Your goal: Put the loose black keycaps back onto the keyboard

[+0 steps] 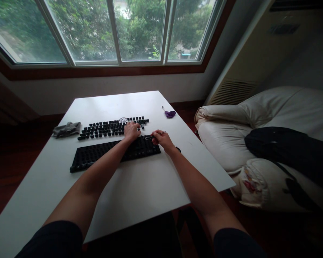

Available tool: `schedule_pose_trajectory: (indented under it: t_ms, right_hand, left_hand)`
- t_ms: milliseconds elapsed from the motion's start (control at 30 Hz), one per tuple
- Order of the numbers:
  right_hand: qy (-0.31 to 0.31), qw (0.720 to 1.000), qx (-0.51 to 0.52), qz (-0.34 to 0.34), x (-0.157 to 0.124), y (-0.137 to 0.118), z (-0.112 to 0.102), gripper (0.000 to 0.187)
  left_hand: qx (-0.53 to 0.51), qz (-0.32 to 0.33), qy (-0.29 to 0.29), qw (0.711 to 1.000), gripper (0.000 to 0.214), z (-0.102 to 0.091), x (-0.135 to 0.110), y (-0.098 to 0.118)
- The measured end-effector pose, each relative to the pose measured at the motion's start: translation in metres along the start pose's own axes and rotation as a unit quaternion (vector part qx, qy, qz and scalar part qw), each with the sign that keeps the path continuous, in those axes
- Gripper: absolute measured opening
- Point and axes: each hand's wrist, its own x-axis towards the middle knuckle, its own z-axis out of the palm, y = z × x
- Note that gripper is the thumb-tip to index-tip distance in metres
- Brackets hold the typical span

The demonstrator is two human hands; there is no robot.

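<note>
Black keyboard (93, 154) laid on white table (142, 186), thin wire tool (148, 138) held at its right part by closed grip of right hand (163, 139), left hand (131, 131) placed by rows of loose keycaps (104, 129), whether its grip is closed cannot be told.

Keyboard (95, 154): black, lying across the white table (142, 186).
Keycaps (104, 129): black, set out in rows just beyond the keyboard.
Left hand (131, 131): over those rows, beyond the keyboard; I can't tell whether it's touching one.
Right hand (163, 140): pinching a thin wire tool (149, 137) at the keyboard's right end.
Grey cloth (66, 129): crumpled, beyond the keyboard's left end.
Sofa (223, 139): pale, well right of the keyboard.
</note>
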Motion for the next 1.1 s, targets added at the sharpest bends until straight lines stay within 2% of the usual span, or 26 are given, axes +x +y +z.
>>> schedule_pose_trajectory:
  t_ms: [200, 367, 567, 700, 833, 1100]
  right_hand:
    - [0.014, 0.999, 0.012, -0.03, -0.001, -0.003, -0.002, 0.038]
    - [0.023, 0.996, 0.035, -0.075, -0.002, -0.01, -0.006, 0.043]
    - [0.028, 0.994, -0.071, -0.076, -0.004, -0.017, -0.013, 0.041]
    - [0.014, 0.979, -0.184, -0.083, -0.008, -0.02, -0.015, 0.036]
    - [0.024, 0.955, -0.277, -0.1, -0.012, -0.023, -0.013, 0.032]
    - [0.026, 0.945, -0.31, -0.102, -0.009, -0.017, -0.011, 0.033]
  left_hand:
    - [-0.025, 0.002, 0.033, 0.999, 0.021, -0.012, -0.011, 0.006]
    - [-0.082, 0.048, 0.044, 0.995, 0.02, -0.024, -0.042, 0.019]
    - [-0.112, 0.144, 0.005, 0.983, 0.019, -0.031, -0.095, 0.035]
    - [-0.082, 0.166, -0.008, 0.983, 0.022, -0.026, -0.117, 0.04]
    - [-0.051, 0.189, -0.016, 0.98, 0.025, -0.023, -0.125, 0.046]
    - [-0.028, 0.199, -0.033, 0.979, 0.026, -0.02, -0.127, 0.045]
